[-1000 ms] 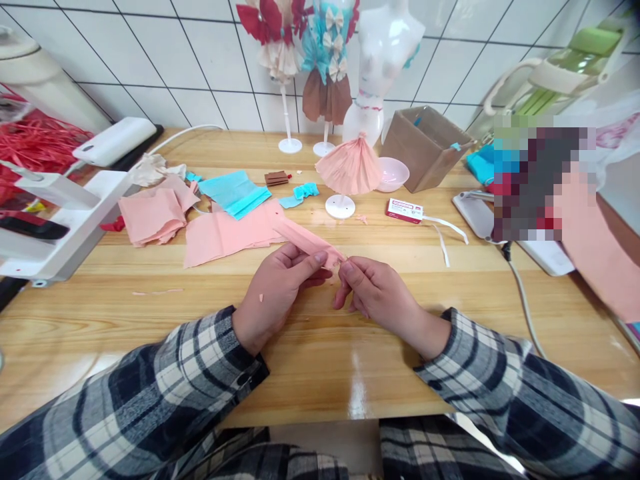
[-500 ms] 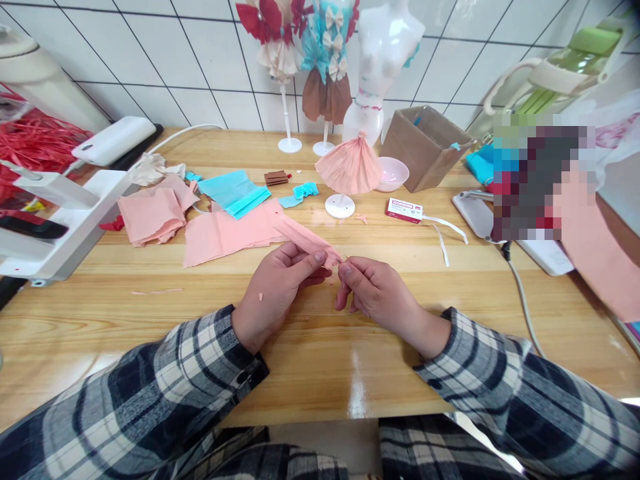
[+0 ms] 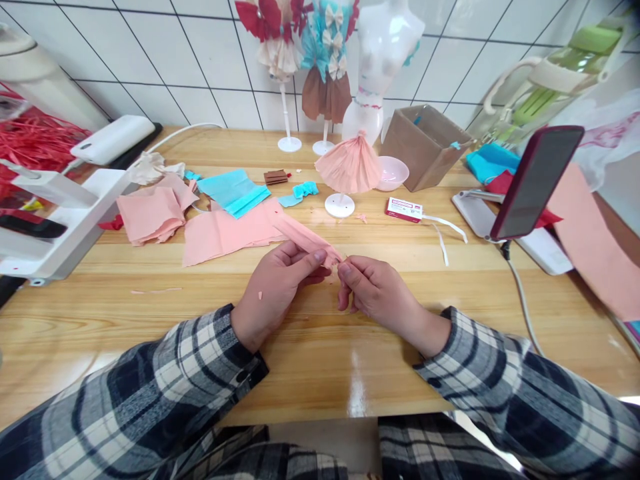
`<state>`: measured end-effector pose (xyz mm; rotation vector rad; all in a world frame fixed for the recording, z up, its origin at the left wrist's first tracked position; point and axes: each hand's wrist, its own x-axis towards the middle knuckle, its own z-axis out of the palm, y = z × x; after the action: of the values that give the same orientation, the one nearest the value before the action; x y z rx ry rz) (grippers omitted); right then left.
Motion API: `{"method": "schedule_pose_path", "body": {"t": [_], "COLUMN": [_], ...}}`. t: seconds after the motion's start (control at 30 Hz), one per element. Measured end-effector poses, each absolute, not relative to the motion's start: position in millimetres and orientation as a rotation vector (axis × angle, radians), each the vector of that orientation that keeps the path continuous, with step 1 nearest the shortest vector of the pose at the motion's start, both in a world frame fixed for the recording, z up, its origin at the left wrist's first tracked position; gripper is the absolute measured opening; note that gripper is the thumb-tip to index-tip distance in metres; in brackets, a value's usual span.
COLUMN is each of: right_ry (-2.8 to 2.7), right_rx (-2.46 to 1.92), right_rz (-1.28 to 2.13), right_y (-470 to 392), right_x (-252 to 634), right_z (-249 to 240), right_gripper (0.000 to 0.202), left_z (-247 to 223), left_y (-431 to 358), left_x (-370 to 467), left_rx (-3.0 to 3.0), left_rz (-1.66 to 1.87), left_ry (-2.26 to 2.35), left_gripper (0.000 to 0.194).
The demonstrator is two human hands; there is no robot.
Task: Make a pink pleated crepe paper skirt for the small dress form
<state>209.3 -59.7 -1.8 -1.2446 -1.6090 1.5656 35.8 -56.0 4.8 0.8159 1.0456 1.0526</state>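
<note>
Between my hands is a folded strip of pink crepe paper (image 3: 306, 237), slanting from upper left down to my right fingertips. My left hand (image 3: 283, 280) is closed on its middle, thumb on top. The thumb and forefinger of my right hand (image 3: 373, 290) pinch its narrow right end, where the edge looks ragged. A tiny pink scrap (image 3: 261, 295) clings to the back of my left hand. Just behind the strip lies a flat pink crepe sheet (image 3: 220, 239). Farther back, a pleated pink paper skirt (image 3: 350, 167) hangs at the base of a white mannequin (image 3: 383, 60).
Left stand a white power strip (image 3: 83, 220) and red shredded paper (image 3: 37, 147). Blue crepe paper (image 3: 235, 193) and folded pink pieces (image 3: 150, 213) lie nearby. A small box (image 3: 404, 210), pink bowl (image 3: 391, 173), cardboard box (image 3: 425, 147) and phone on a stand (image 3: 540, 183) are behind and right.
Both hands keep nearly the same place and hold on the pink strip. My right fingers have shifted very slightly. Nothing else has visibly moved.
</note>
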Motion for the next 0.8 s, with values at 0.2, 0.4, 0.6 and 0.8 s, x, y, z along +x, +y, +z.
{"method": "schedule_pose_path", "body": {"t": [0.2,0.4,0.6,0.8], "right_ry": [-1.590,-1.600,-1.590,-1.601], "right_rx": [-1.237,-1.229,-1.229,-1.225], "right_rz": [1.573,1.622,1.644,1.644], "right_y": [-59.4,-57.9,-55.0,-54.7], "right_x": [208.5,210.8,213.7,213.4], "right_z": [0.1,0.4,-0.8,-1.8], "right_gripper": [0.044,0.044,0.045,0.044], "left_z": [4.2,6.4,7.1,6.2], "left_y": [-56.7,-53.7,-49.9,-50.4], "left_x": [36.4,32.4,28.9,30.0], "left_rx": [0.819,0.799,0.777,0.796], "left_rz": [1.057,1.077,1.101,1.061], "left_ry": [1.033,1.049,1.076,1.065], "left_gripper": [0.016,0.018,0.019,0.017]}}
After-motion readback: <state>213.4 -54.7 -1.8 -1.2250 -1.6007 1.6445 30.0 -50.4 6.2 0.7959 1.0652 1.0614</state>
